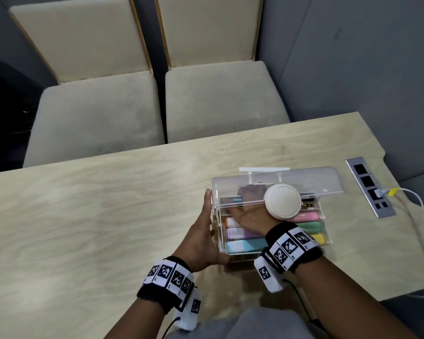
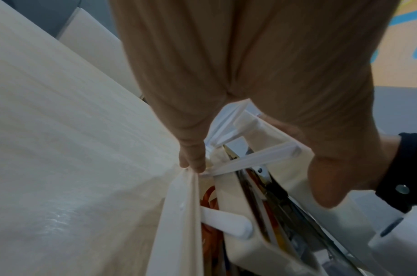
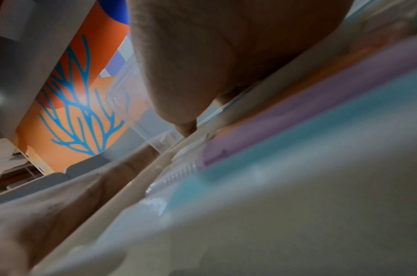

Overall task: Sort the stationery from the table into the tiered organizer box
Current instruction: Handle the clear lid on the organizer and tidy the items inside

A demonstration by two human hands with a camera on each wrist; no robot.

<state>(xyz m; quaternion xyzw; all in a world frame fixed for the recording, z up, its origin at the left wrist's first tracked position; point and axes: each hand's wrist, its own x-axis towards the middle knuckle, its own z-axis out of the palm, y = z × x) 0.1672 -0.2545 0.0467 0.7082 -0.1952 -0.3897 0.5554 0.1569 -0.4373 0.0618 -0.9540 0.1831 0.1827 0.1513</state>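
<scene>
The clear tiered organizer box (image 1: 324,234) stands on the wooden table (image 1: 108,216) with its domed lid (image 1: 304,178) raised. Pastel highlighters fill a lower tier: orange (image 1: 230,221), purple (image 1: 240,233), blue (image 1: 245,245), pink (image 1: 304,217), green (image 1: 309,226). My left hand (image 1: 203,231) lies flat against the box's left wall with straight fingers (image 2: 193,158), thumb at the front. My right hand (image 1: 250,204) reaches under the lid into the top tier beside a blue pen (image 1: 235,198). Its fingertips are hidden. The right wrist view shows the right hand (image 3: 202,65) above the purple highlighter (image 3: 297,130).
A metal socket strip (image 1: 370,187) is set into the table right of the box, with a white cable (image 1: 421,216) plugged in and trailing off the edge. Two beige chairs (image 1: 218,101) stand beyond the far edge. The table's front edge is close to my body.
</scene>
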